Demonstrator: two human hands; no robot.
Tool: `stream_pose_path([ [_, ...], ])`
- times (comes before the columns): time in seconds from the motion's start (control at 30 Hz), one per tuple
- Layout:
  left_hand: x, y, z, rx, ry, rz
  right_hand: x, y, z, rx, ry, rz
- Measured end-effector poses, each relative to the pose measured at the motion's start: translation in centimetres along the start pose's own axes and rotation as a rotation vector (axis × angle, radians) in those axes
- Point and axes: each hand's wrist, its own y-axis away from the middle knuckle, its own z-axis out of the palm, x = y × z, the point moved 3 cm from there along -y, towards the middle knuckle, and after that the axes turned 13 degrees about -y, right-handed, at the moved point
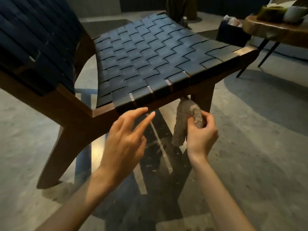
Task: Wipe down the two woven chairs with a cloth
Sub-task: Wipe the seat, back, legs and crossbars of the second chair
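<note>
Woven chair (150, 52), dark flat straps plaited over a brown wooden frame: from the head view I log it standing on the grey concrete floor (258, 147), filling the upper left and centre of the picture, slatted backrest at far left, seat running out to the right, near side rail facing me. Only this one chair is in sight. Grey-beige nubby cloth (186, 120): bunched into a roll and hanging just under the near rail, beside the chair's right-hand leg; its upper end reaches the underside of the rail, its lower end dangles free. Right hand (201, 135): fingers curled round the cloth, thumb pressed on the roll from the front. Left hand (123, 144): holds nothing, fingers long and fanned apart, the tips of the index and middle fingers (145, 110) right at the lower edge of the near rail; I cannot tell whether they touch the wood. Upper right, well apart from the chair: a round wooden side table on thin black legs (266, 29) carrying a white cup (293, 14) and a blurred green object (270, 12); a dark box (233, 35) sits on the floor beside it.
</note>
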Motion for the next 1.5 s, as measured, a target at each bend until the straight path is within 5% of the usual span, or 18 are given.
stream_pose_path([
  [0.17,-2.0,-2.5,-0.5,0.007,-0.133,0.004,-1.0,-1.5,2.2,0.151,-0.099,-0.243],
  [0.33,-3.0,-3.7,-0.1,-0.120,-0.146,0.007,-0.8,-1.1,4.4,0.226,-0.241,-0.206],
  [0.63,-3.5,-1.8,0.8,-0.109,-0.083,-0.060,0.4,4.6,6.4,-0.215,-0.218,-0.265],
  [0.9,-5.9,1.6,-0.1,-0.099,-0.088,-0.032,-0.7,1.8,5.9,0.089,-0.286,-0.174],
  [1.33,-8.0,6.9,-2.9,-0.159,-0.052,-0.254,-0.5,14.0,10.5,-0.450,-0.217,-0.063],
  [1.5,-8.7,8.4,-3.2,-0.236,0.134,-0.367,-1.0,15.6,10.7,-0.632,-0.120,0.002],
])
